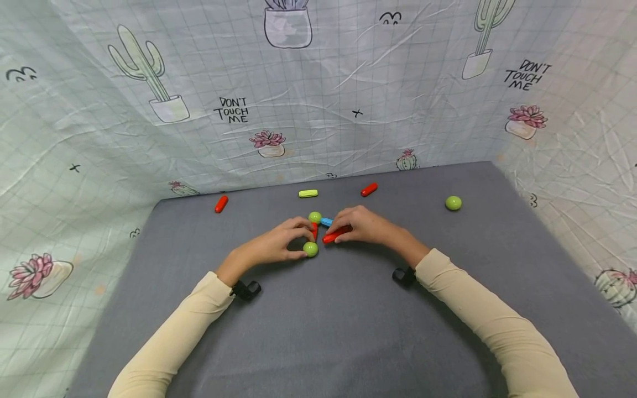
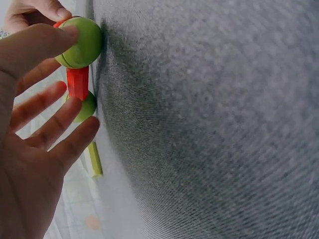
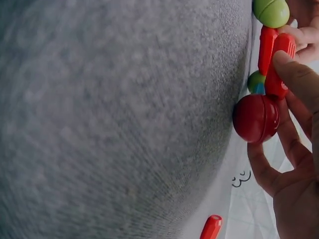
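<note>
Left hand [image 1: 271, 246] pinching near green ball [image 1: 311, 249] mid-table [image 1: 348, 331], joined by short red stick [image 2: 78, 82] to far green ball [image 1: 314, 217]; right hand [image 1: 365, 225] gripping red stick [image 1: 334, 236], red ball [image 3: 256, 118] beside it.

Both arms are reaching forward in cream sleeves, wrists lying low and converging at centre. The left hand [image 1: 278, 243] is curling, thumb and fingertips pinching. The right hand [image 1: 359, 225] is lying palm down, fingers bending and gripping. The fingertips are nearly meeting.
</note>
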Action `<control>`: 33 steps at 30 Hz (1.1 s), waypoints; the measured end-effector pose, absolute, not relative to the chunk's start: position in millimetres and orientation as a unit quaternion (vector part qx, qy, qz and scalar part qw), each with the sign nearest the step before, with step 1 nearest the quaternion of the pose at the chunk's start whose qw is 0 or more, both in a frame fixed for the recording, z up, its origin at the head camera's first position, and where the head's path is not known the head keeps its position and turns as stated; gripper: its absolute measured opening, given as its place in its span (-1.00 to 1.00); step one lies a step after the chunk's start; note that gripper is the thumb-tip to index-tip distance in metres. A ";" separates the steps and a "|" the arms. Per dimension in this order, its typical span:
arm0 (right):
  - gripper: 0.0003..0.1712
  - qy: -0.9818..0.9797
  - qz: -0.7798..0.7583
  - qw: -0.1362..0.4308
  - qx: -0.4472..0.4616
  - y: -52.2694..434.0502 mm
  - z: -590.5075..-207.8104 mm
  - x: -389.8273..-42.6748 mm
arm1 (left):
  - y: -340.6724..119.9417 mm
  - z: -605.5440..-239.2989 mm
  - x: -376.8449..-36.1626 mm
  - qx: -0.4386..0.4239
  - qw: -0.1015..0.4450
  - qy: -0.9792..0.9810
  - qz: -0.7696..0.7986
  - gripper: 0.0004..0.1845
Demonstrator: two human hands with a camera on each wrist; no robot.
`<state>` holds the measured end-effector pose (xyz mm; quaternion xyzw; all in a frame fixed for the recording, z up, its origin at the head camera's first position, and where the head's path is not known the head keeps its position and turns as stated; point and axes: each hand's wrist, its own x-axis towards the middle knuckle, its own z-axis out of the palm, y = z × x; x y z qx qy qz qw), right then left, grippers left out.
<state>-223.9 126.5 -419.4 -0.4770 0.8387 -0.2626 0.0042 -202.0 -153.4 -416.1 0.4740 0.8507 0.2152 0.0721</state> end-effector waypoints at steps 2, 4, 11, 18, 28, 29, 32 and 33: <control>-0.72 0.842 -0.257 0.004 -0.475 124.7 -419.8 -223.2 | -153.3 -416.5 -201.2 0.471 0.071 0.851 0.223 -0.72; -0.73 0.845 -0.250 0.003 -0.473 123.3 -419.9 -222.3 | -152.8 -416.9 -200.8 0.467 0.071 0.851 0.229 -0.74; -0.74 0.853 -0.228 -0.005 -0.470 118.1 -419.2 -216.9 | -149.1 -418.3 -200.1 0.433 0.069 0.869 0.228 -0.76; -0.76 0.873 -0.180 -0.028 -0.452 107.3 -418.0 -208.7 | -145.5 -417.8 -197.9 0.410 0.058 0.876 0.248 -0.78; -0.75 0.889 -0.175 -0.019 -0.423 100.2 -412.3 -203.3 | -142.4 -418.8 -198.2 0.410 0.056 0.875 0.253 -0.77; -0.75 0.887 -0.180 -0.015 -0.425 100.9 -412.0 -203.4 | -142.4 -418.8 -198.4 0.410 0.057 0.874 0.254 -0.77; -0.75 0.879 -0.207 -0.004 -0.429 105.3 -411.7 -204.5 | -142.7 -418.6 -198.7 0.408 0.060 0.875 0.254 -0.77; -0.74 0.878 -0.217 -0.003 -0.426 107.7 -411.6 -205.0 | -142.8 -418.5 -198.7 0.407 0.062 0.875 0.253 -0.77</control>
